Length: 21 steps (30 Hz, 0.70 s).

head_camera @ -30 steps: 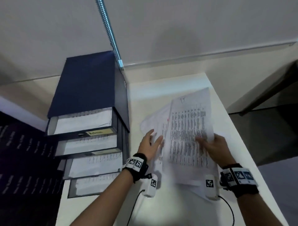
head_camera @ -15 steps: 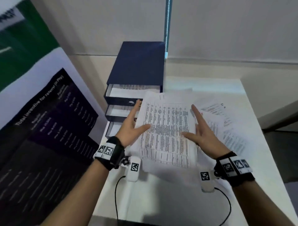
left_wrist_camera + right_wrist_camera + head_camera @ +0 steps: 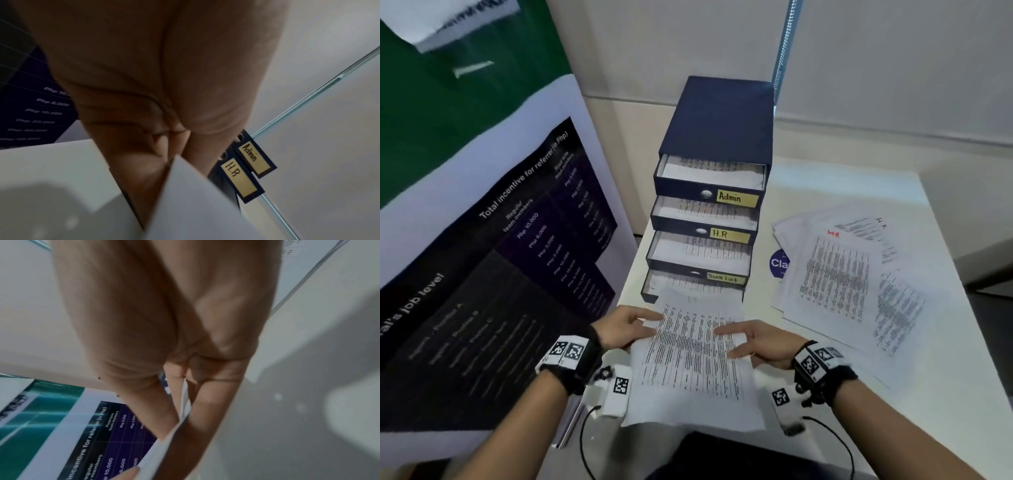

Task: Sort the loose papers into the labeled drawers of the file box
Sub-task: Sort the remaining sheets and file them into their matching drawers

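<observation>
A dark blue file box (image 3: pixel 717 123) stands on the white table (image 3: pixel 893 192) with its drawers pulled out, all holding printed sheets. The labels read Admin (image 3: pixel 736 198), H.R (image 3: pixel 726 234) and Task List (image 3: pixel 724 278). The lowest drawer (image 3: pixel 652 291) shows no label, because the held papers (image 3: pixel 695 353) cover its front. My left hand (image 3: pixel 650 322) pinches their left edge and my right hand (image 3: pixel 726 342) pinches their right edge. Their far edge lies over the lowest drawer. In the left wrist view the paper (image 3: pixel 195 203) sits under my fingers (image 3: pixel 160 146).
A fanned pile of loose printed papers (image 3: pixel 842 284) lies on the table to the right of the box, partly over a round blue sticker (image 3: pixel 779 263). A large poster (image 3: pixel 517 240) stands along the left table edge. Cables trail from both wrist cameras.
The hands carried the papers down from in front of the upper drawers to the lowest drawer. They now grip the side edges instead of lying flat on top. The head view has tilted down.
</observation>
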### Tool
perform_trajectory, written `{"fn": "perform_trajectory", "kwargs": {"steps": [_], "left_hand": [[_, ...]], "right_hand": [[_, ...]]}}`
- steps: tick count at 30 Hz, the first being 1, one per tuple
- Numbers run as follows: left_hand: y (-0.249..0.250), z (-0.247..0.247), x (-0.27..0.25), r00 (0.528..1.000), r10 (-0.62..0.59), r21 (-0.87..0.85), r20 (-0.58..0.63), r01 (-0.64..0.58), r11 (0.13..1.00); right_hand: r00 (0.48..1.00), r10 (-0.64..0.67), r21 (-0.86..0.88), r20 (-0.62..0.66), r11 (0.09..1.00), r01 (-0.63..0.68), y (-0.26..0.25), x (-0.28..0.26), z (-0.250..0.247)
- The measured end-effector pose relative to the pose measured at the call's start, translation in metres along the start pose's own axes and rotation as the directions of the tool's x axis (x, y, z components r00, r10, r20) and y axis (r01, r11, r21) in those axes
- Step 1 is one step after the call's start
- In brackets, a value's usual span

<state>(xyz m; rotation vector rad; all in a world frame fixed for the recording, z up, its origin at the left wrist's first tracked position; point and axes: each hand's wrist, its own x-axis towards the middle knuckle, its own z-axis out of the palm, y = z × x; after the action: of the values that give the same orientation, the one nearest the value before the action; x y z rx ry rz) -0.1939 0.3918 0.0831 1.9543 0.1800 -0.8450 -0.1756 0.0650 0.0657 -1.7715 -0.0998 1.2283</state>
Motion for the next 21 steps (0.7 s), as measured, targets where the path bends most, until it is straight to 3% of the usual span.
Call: {"fn": "perform_trajectory", "kwargs": {"steps": [6,8,10,13,15,17,18,21], "left_hand": [[-0.015,0.004,0.018,0.975,0.051,-0.198,-0.216,-0.095,0.976],[-0.012,0.008,0.024,0.950,0.021,-0.260,-0.312,-0.107,0.960],[-0.009,0.009,0.034,0.910,-0.037,-0.338,-0.413,-0.115,0.934],[-0.007,0.013,0.047,0.858,-0.074,-0.371,-0.508,-0.141,0.918],[-0.007,0.017,0.056,0.832,-0.062,-0.329,-0.551,-0.148,0.933],[-0.008,0.020,0.063,0.853,-0.039,-0.228,-0.521,-0.095,0.969],[-0.010,0.020,0.065,0.888,-0.039,-0.160,-0.459,-0.039,0.986],[-0.009,0.017,0.069,0.947,-0.076,-0.059,-0.312,0.061,0.996]], "right_hand": [[0.943,0.030,0.221,-0.332,0.974,0.047,-0.019,0.024,-0.003],[0.921,0.072,0.301,-0.383,0.952,0.051,-0.014,0.032,-0.005],[0.957,0.079,0.371,-0.278,0.928,0.031,-0.006,0.031,-0.004],[0.993,0.108,0.467,0.042,0.877,-0.115,0.009,0.027,0.000],[0.990,0.122,0.508,0.076,0.849,-0.144,0.012,0.026,0.002],[0.989,0.144,0.529,-0.040,0.842,-0.101,0.011,0.031,-0.003],[0.980,0.159,0.539,-0.123,0.839,-0.068,0.011,0.038,-0.008],[0.926,0.199,0.565,-0.320,0.825,0.018,0.003,0.056,-0.019]]}}
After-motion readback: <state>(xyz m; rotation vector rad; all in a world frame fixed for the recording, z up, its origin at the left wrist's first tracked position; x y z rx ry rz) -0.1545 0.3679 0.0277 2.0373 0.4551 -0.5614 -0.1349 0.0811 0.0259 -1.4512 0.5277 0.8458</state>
